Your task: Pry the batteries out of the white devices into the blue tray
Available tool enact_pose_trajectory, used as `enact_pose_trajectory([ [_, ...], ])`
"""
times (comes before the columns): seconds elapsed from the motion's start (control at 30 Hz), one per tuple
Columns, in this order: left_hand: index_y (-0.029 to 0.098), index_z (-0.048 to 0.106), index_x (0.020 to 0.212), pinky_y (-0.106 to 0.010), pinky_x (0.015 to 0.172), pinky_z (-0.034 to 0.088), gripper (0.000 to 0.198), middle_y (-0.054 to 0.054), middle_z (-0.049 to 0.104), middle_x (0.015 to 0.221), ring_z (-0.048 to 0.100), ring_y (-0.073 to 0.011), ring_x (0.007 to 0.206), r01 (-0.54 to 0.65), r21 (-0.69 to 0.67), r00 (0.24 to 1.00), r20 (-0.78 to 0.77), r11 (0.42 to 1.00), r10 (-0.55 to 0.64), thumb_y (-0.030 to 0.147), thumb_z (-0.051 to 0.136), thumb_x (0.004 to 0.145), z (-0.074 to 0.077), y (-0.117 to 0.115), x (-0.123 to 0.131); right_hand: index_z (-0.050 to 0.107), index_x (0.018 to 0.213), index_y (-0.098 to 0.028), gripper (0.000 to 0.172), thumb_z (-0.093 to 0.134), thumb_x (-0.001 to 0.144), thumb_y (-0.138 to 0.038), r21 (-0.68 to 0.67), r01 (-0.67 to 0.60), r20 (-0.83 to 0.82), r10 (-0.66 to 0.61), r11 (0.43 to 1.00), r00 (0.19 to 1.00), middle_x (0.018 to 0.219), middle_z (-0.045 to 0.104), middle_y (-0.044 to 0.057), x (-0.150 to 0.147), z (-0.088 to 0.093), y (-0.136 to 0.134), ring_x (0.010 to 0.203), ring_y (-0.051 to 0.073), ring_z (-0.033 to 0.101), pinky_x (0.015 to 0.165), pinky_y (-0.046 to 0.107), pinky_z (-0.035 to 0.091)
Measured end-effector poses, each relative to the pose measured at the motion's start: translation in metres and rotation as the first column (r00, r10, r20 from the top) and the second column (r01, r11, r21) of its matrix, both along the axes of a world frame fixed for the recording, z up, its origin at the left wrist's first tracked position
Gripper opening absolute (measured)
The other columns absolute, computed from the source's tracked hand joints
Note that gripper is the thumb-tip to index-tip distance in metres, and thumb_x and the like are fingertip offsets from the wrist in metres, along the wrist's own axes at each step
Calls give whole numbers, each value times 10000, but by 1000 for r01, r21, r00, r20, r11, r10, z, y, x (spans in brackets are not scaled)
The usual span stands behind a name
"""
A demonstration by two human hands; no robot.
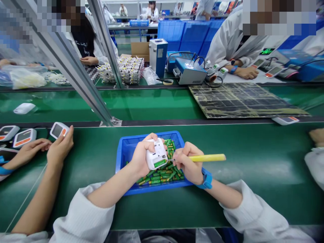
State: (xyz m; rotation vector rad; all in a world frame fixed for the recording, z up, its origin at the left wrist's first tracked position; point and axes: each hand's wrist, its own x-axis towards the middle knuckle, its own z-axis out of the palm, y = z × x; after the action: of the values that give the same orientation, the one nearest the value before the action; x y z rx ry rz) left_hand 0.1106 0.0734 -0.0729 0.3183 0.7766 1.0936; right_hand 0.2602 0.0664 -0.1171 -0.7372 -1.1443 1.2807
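My left hand (140, 154) is closed round a small white plastic device (155, 151), its back turned up and its battery slot facing me. A green battery (160, 163) lies in that slot. Between the fingers of my right hand (189, 162) is a yellow-handled tool (209, 157) with a thin metal shaft, its tip at the slot beside the battery. Whether that tip is a hook or a blade is too small to tell. Under both hands stands a blue bin (121, 158) holding many loose green batteries (162, 176). A blue band (207, 179) circles my right wrist.
At left a co-worker's hands hold a white and orange device (59, 130), near several similar ones (24, 137). A metal post (76, 64) slants up beyond the bench. Across the green conveyor (152, 103) lies a dark scuffed board (245, 99). Another person's sleeve (315, 165) shows at right.
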Motion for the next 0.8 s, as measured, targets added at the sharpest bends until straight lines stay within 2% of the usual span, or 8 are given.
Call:
enact_pose_trajectory([
  [0.17,172,465,709,-275,552,489,325,-10,566,777,578,-149,618,-6,-28,1000,-6,1000,6,56,469,406,5,-1,1,369,581,-231,291,582,750,-126,70,17,59,-21,997,998,414,446,-82,3,0,-3,388,102,404,429,244,336],
  [0.3,171,460,701,-303,586,512,328,-8,558,773,564,-139,608,-16,-35,1000,0,999,16,51,467,396,8,-1,2,368,574,-234,292,584,746,-140,83,19,131,-30,996,991,414,431,-80,4,-3,-4,402,107,404,448,258,344],
  [0.4,172,453,696,-331,597,523,331,-11,547,768,569,-154,622,-29,-16,1000,-1,999,29,59,459,384,8,-1,1,379,579,-235,278,592,741,-159,-7,-7,121,8,1000,993,407,462,-79,3,-1,0,402,113,445,466,262,398],
  [0.47,177,449,701,-343,574,517,337,-14,540,763,580,-182,641,-18,14,1000,-7,1000,18,69,454,381,8,-1,1,380,584,-234,262,589,724,-159,-141,-68,56,77,988,996,372,457,-91,1,3,5,375,111,460,472,253,431],
  [0.53,183,447,705,-348,556,506,341,-15,535,754,585,-204,656,11,56,1000,-9,998,-10,77,448,380,9,-2,1,377,595,-234,243,581,703,-158,-298,-166,-33,164,940,986,329,430,-107,-1,7,13,341,106,450,470,237,449],
  [0.67,184,454,709,-313,601,476,337,-8,535,756,563,-179,683,38,151,999,19,988,-41,72,445,391,8,-5,5,347,618,-231,248,587,651,-177,-494,-380,-200,323,782,925,311,416,-120,0,13,25,315,86,410,431,189,409],
  [0.73,180,461,698,-277,605,443,338,-5,540,766,541,-160,694,14,228,998,-66,974,1,58,449,383,6,-6,6,306,615,-229,289,591,632,-182,-524,-453,-276,359,721,892,297,383,-126,1,13,29,308,74,365,420,174,385],
  [0.8,179,466,686,-252,589,405,335,-4,544,784,525,-155,708,-12,319,974,-212,948,83,44,455,380,3,-6,7,259,614,-226,337,592,623,-175,-529,-485,-334,354,696,874,283,338,-132,3,12,32,304,66,304,416,167,366],
])
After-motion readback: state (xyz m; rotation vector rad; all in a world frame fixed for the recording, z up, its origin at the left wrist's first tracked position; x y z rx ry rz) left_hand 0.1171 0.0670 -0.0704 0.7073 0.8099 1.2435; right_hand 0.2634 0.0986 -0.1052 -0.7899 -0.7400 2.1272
